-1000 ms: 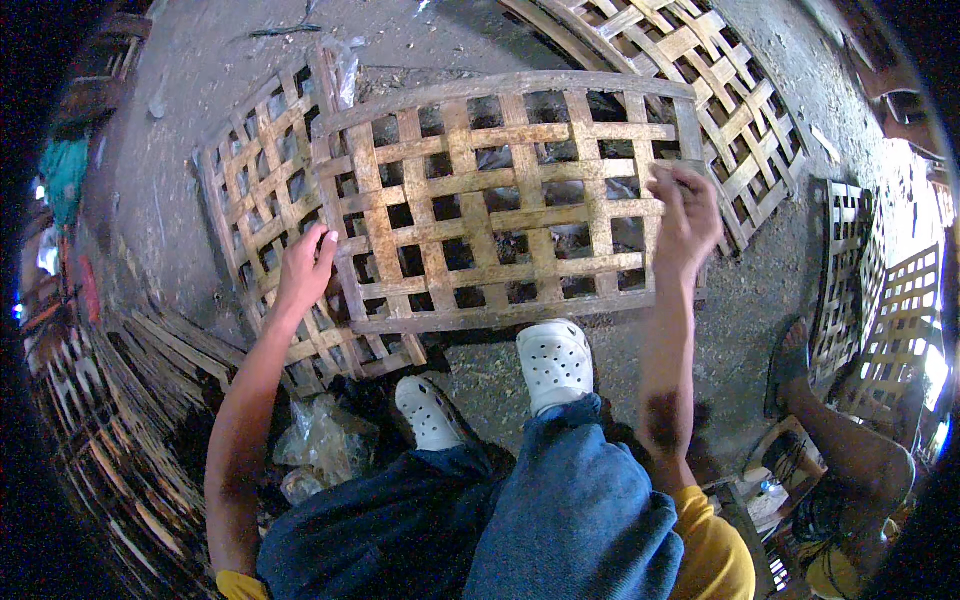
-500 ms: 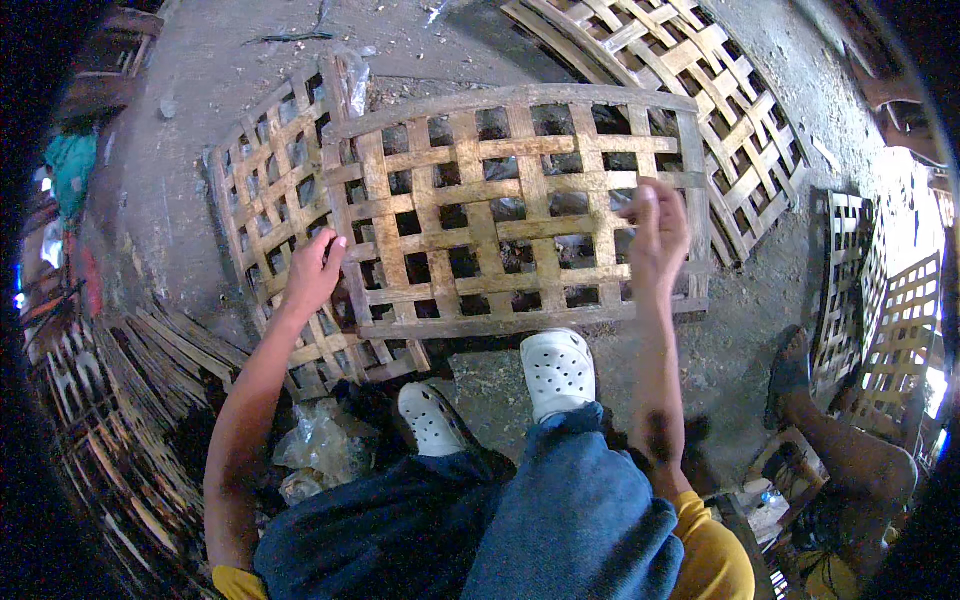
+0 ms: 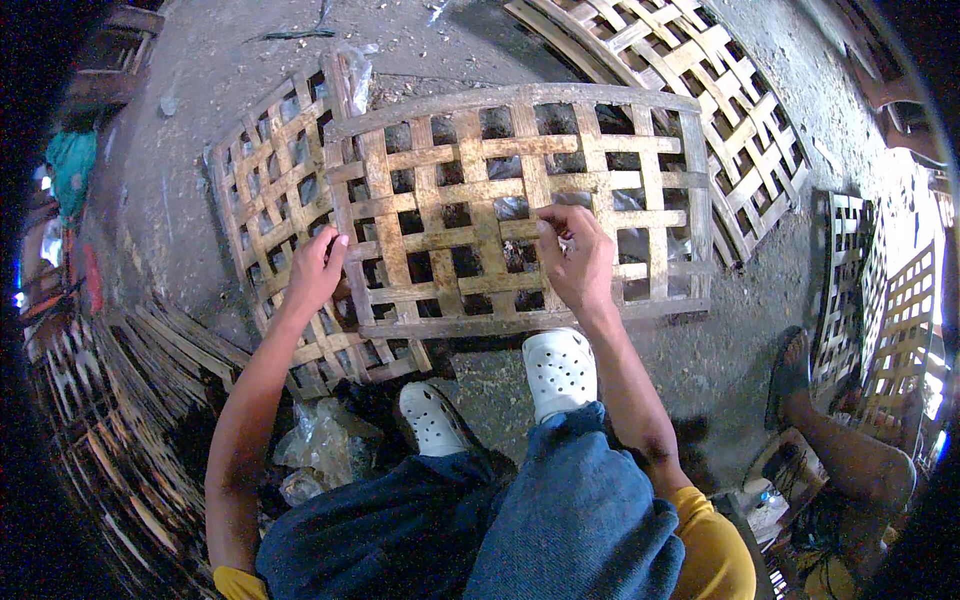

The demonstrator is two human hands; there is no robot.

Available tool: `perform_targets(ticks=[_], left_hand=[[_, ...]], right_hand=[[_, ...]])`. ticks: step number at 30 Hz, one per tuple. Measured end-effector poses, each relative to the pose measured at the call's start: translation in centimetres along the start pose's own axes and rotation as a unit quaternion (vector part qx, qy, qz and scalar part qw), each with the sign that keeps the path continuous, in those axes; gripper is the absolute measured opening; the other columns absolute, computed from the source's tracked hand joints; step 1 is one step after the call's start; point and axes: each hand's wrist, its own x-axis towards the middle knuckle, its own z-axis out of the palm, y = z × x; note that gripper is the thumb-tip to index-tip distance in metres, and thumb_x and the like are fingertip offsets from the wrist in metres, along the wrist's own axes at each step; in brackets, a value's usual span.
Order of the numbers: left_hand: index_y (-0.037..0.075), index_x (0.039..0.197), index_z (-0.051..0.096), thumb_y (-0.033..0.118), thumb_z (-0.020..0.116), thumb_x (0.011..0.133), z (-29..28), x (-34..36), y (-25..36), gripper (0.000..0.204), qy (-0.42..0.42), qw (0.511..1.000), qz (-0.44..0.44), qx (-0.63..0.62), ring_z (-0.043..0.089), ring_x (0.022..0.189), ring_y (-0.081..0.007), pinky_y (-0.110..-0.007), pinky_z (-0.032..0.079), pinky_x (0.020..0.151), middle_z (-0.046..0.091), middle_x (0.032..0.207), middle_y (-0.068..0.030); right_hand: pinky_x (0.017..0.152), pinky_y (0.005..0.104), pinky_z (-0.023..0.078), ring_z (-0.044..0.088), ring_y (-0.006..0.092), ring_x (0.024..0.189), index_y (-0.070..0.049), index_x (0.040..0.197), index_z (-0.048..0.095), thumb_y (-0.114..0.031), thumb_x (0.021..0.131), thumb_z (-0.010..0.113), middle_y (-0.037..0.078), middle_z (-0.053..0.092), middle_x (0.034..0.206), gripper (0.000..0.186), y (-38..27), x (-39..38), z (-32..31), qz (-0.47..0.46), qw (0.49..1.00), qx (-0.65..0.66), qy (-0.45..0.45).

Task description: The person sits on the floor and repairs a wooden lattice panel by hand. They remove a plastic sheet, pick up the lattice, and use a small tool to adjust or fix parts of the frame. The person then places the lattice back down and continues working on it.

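A woven panel of flat bamboo or wood slats point(image 3: 480, 240) in a frame lies tilted before me, with square gaps between its slats. My left hand point(image 3: 317, 270) is closed at its left edge, thumb along the frame and fingertips partly hidden. Over the right-of-middle part of the weave, my right hand point(image 3: 577, 255) is curled with thumb and forefinger pinching at a slat; the other fingertips are hidden. Partly under the panel's left side is a second lattice panel point(image 3: 262, 225).
Another lattice panel point(image 3: 740, 120) leans at the upper right. Thin strips point(image 3: 165, 340) lie piled at the left, near a clear plastic bag point(image 3: 325, 445). My white clogs point(image 3: 558, 372) stand just below the panel. Another person's leg point(image 3: 850, 435) is at the right, near more lattice panels point(image 3: 900, 320).
My right hand has moved left across the panel, from near its right side toward its middle, and come down onto the weave. My left hand has stayed at the left edge.
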Motion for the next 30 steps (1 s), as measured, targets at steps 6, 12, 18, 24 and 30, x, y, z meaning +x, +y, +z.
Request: perform_targets(ticks=[6, 12, 18, 24, 30], left_hand=[[0.004, 0.097, 0.06, 0.026, 0.058, 0.103, 0.1, 0.1, -0.5, 0.023, 0.0, 1.0, 0.01, 0.012, 0.06, 0.059, -0.0322, -0.042, 0.046, 0.058, 0.059, 0.07, -0.019], [0.004, 0.101, 0.061, 0.028, 0.058, 0.103, -0.3, 0.1, 0.6, 0.024, -0.022, 0.999, -0.036, 0.018, 0.061, 0.06, -0.0334, -0.044, 0.046, 0.058, 0.061, 0.072, -0.0197], [0.002, 0.103, 0.061, 0.027, 0.058, 0.103, 0.2, -0.2, -0.4, 0.025, 0.025, 0.999, 0.017, 0.015, 0.062, 0.064, -0.0381, -0.046, 0.047, 0.061, 0.062, 0.074, -0.0219], [0.001, 0.101, 0.06, 0.025, 0.059, 0.103, -0.3, 0.2, 0.1, 0.024, -0.03, 0.999, -0.023, 0.033, 0.064, 0.072, -0.0414, -0.046, 0.049, 0.066, 0.064, 0.079, -0.0242], [0.003, 0.102, 0.06, 0.025, 0.057, 0.103, 0.1, 0.0, -0.8, 0.023, -0.007, 0.999, -0.001, 0.032, 0.064, 0.072, -0.0413, -0.046, 0.049, 0.067, 0.063, 0.079, -0.0233]], right_hand=[[0.077, 0.0383, 0.057, 0.071, 0.0299, 0.084, -0.004, 0.103, 0.071, -0.004, 0.09, 0.068, 0.015, 0.072, 0.094, 0.013, 1.2, -0.6, -1.2, -0.002, 0.999, -0.037, 0.018], [0.074, 0.0363, 0.056, 0.072, 0.0277, 0.083, -0.004, 0.108, 0.072, -0.001, 0.089, 0.067, 0.016, 0.073, 0.094, 0.02, 3.0, -0.2, -3.6, 0.022, 0.998, -0.02, 0.057], [0.072, 0.0359, 0.054, 0.068, 0.0223, 0.081, -0.005, 0.103, 0.072, -0.012, 0.092, 0.07, 0.012, 0.072, 0.089, 0.013, 2.9, -1.4, -6.8, 0.046, 0.996, -0.07, -0.031], [0.081, 0.0443, 0.05, 0.062, 0.031, 0.091, -0.01, 0.096, 0.072, -0.013, 0.083, 0.072, 0.009, 0.068, 0.093, 0.013, 3.4, -4.9, -6.6, -0.077, 0.976, -0.182, -0.089], [0.085, 0.0427, 0.047, 0.061, 0.0313, 0.092, -0.01, 0.101, 0.071, -0.008, 0.083, 0.073, 0.008, 0.068, 0.093, 0.018, 3.3, -5.6, -5.5, -0.049, 0.983, -0.176, -0.028]])
